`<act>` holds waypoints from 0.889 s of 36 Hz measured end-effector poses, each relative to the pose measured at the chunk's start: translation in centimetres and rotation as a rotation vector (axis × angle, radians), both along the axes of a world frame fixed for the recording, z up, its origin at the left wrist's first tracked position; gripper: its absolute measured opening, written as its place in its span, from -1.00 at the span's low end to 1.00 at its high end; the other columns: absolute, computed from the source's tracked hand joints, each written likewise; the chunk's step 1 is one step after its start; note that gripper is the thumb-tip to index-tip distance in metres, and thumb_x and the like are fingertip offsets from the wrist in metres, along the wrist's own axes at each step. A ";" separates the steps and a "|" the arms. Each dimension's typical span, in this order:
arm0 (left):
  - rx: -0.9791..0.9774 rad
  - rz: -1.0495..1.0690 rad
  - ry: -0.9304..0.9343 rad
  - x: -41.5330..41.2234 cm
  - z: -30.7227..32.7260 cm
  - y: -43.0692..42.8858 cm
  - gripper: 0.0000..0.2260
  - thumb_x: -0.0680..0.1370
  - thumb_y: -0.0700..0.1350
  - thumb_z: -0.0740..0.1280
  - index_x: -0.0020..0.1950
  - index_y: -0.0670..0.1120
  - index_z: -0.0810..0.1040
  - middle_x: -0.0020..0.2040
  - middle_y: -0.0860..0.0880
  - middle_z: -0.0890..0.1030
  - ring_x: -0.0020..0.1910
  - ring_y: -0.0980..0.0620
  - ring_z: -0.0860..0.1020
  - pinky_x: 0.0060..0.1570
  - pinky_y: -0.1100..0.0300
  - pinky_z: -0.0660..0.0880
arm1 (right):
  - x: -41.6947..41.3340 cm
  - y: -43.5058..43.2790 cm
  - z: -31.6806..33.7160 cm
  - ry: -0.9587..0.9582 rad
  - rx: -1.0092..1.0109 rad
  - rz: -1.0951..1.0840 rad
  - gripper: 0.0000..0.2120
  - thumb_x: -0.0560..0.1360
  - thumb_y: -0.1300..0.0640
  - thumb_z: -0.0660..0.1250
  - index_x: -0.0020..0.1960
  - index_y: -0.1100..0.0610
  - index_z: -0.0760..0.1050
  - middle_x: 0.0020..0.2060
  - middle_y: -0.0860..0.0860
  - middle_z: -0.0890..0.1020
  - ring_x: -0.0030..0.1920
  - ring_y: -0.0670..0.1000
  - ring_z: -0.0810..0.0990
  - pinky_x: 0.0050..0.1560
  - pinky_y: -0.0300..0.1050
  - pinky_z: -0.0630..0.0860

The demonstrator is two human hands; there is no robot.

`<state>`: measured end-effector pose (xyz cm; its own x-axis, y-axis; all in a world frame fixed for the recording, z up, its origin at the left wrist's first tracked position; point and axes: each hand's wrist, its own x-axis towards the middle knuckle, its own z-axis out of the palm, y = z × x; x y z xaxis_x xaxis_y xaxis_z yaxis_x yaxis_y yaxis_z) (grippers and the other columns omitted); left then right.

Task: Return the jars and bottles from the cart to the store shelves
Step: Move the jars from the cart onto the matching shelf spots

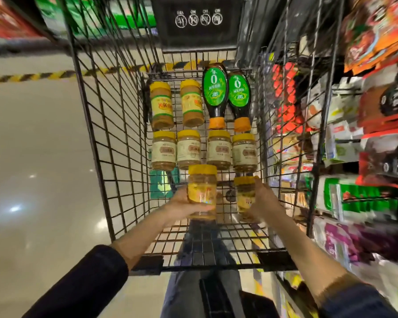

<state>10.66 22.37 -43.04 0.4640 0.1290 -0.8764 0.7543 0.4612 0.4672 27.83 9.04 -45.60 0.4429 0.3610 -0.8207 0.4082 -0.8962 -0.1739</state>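
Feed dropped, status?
Left hand holds clear yellow-lidded jar. Right hand holds matching jar. Six jars, two green-labelled dark bottles lie in black wire cart. Nothing blocking.

Glossy pale floor [32, 157] with light glints, yellow-black hazard tape [32, 77], packed shelves [372, 199] at right

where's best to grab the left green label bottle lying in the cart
Probably its narrow neck just behind the orange cap, reached from above on the near side. The bottle lies flat, cap at the near end, and its wide body sits close beside the second bottle.
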 end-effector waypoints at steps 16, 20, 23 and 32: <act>0.064 0.133 -0.027 -3.5 2.0 1.9 -0.53 0.38 -0.19 0.48 0.18 0.06 0.38 0.06 0.06 0.59 0.07 0.17 0.54 -0.04 0.31 0.49 | -0.7 -0.4 -2.7 -0.082 -0.048 -0.004 -0.13 0.31 0.15 0.53 0.42 0.25 0.08 0.19 0.19 0.50 0.20 0.18 0.51 0.16 -0.02 0.45; 0.059 0.146 -0.044 -4.0 2.0 1.5 -0.57 0.38 -0.20 0.48 0.13 0.10 0.39 0.10 0.03 0.60 0.10 0.14 0.55 0.03 0.26 0.50 | -1.0 -0.1 -3.3 -0.024 -0.050 -0.081 -0.13 0.28 0.18 0.55 0.40 0.25 0.09 0.19 0.21 0.52 0.21 0.21 0.51 0.22 0.05 0.45; 0.054 0.151 -0.033 -4.2 2.1 1.2 -0.50 0.37 -0.17 0.49 0.22 0.04 0.37 0.12 0.01 0.59 0.13 0.10 0.54 -0.02 0.31 0.48 | -0.9 -0.2 -3.8 0.046 -0.072 -0.140 -0.12 0.28 0.14 0.55 0.41 0.25 0.09 0.23 0.20 0.49 0.25 0.22 0.46 0.24 0.06 0.42; 0.057 0.161 0.010 -4.2 1.8 1.2 -0.39 0.34 -0.19 0.51 0.33 -0.05 0.33 0.16 -0.04 0.59 0.18 0.02 0.54 0.22 0.06 0.46 | -0.8 -0.3 -4.9 0.119 -0.045 -0.319 -0.17 0.17 0.26 0.60 0.32 0.25 0.24 0.21 0.17 0.52 0.24 0.18 0.47 0.28 0.02 0.40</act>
<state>6.42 23.53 -41.22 0.4246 0.2509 -0.8699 0.6777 0.5491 0.4891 27.03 8.76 -50.49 0.4280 0.1819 -0.8853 0.0853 -0.9833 -0.1607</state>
